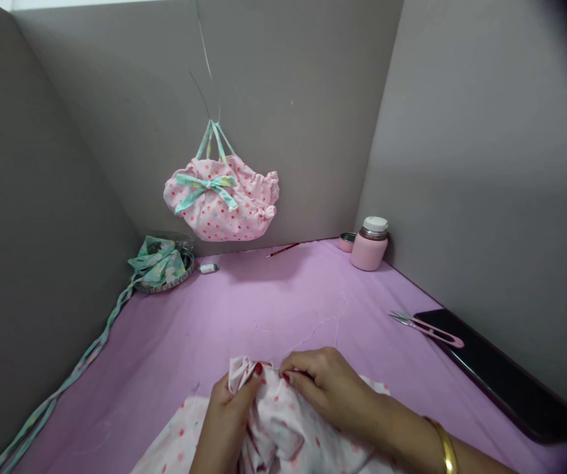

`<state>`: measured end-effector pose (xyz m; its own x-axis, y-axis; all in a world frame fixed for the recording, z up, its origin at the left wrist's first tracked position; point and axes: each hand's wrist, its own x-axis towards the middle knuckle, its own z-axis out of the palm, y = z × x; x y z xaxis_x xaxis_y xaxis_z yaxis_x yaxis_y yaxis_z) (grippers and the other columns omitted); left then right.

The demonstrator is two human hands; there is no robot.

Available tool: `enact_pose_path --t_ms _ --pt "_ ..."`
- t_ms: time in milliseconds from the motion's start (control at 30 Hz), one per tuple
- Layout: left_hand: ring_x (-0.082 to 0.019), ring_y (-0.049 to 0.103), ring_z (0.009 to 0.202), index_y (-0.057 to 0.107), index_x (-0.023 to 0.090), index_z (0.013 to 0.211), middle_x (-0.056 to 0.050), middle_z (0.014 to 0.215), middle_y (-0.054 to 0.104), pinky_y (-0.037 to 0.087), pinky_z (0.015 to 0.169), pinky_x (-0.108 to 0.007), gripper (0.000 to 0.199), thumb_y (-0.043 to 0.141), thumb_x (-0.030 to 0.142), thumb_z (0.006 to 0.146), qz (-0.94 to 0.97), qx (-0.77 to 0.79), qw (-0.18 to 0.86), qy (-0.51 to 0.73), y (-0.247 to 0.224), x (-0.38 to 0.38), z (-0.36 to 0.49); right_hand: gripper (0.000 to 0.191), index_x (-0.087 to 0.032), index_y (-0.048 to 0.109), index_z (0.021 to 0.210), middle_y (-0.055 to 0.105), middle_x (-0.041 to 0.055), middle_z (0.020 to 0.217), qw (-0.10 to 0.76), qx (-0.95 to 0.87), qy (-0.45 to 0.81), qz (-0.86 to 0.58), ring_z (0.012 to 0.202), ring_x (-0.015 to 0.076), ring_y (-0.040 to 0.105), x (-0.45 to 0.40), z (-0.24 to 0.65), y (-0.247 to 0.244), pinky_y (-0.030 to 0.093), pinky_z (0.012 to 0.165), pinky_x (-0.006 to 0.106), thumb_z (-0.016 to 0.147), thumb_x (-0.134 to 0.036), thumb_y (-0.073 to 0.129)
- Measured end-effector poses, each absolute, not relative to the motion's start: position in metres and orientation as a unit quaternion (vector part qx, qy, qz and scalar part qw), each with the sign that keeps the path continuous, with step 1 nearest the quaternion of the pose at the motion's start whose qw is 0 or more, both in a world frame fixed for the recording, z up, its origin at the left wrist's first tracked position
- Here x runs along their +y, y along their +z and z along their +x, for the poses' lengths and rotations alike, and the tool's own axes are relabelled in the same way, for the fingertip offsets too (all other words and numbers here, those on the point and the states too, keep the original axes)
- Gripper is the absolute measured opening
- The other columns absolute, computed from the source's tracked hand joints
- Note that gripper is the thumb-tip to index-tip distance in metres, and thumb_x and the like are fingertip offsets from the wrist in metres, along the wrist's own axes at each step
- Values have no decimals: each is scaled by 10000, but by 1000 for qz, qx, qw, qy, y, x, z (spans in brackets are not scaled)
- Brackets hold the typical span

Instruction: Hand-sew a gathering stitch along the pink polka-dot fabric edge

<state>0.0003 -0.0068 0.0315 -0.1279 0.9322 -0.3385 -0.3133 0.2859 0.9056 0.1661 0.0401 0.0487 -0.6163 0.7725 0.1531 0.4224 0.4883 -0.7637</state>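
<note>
White fabric with red and pink dots (283, 421) lies bunched at the bottom middle of the view. My left hand (231, 415) grips a gathered fold of it, thumb pressed on top. Just to the right, my right hand (330, 385) pinches at the same edge with thumb and forefinger. Whether a needle sits between those fingertips is too small to make out. A thin pale thread (313, 329) trails from near the right fingertips over the purple cloth (244, 309).
A dotted fish-shaped pouch (224, 204) hangs from a wire. Green fabric strips (91, 355) run from a basket (177, 282) at left. Pink thread snips (436, 331) rest on a black flat case (500, 382). A pink jar (369, 249), its cup (346, 243), a pencil (283, 250) and a spool (208, 268) stand or lie behind.
</note>
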Motion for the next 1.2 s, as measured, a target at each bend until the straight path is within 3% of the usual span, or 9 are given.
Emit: enact_pose_path --t_ms 267,367,467,600,1033,1200 --pt "-184 571 655 667 125 745 -43 662 637 448 607 -251 218 706 298 619 279 546 590 526 32 -4 1 243 -200 660 875 683 12 800 240 -828 346 -371 709 131 601 40 166 49 402 664 211 847 -155 423" --pt "-179 561 634 665 125 742 -39 654 625 440 585 -247 224 708 310 623 288 548 588 522 29 -4 -1 249 -201 635 1003 654 1 682 236 -824 323 -401 637 138 574 40 166 48 387 613 222 833 -179 454" --pt "-168 547 612 648 131 697 -27 618 605 432 576 -240 215 708 327 631 295 541 591 520 29 -3 -1 339 -215 599 1131 665 3 721 244 -813 347 -399 634 136 570 41 165 47 388 608 222 823 -173 462" --pt "-172 548 620 644 128 717 -32 633 613 435 595 -250 205 688 313 642 307 540 588 517 31 -3 0 325 -221 672 1020 689 8 811 251 -798 409 -365 704 133 596 42 164 47 406 667 216 815 -128 437" --pt "-132 444 546 514 157 601 12 567 499 368 504 -218 249 669 343 658 362 595 516 499 23 -4 -1 248 -195 677 847 644 -12 660 259 -804 369 -389 596 114 548 40 160 43 360 575 195 785 -131 446" --pt "-131 440 559 516 156 616 11 585 492 371 515 -217 225 652 326 672 378 594 507 497 23 -3 -1 254 -208 674 892 628 -16 659 263 -801 371 -388 594 112 530 38 159 43 353 565 196 815 -149 438"
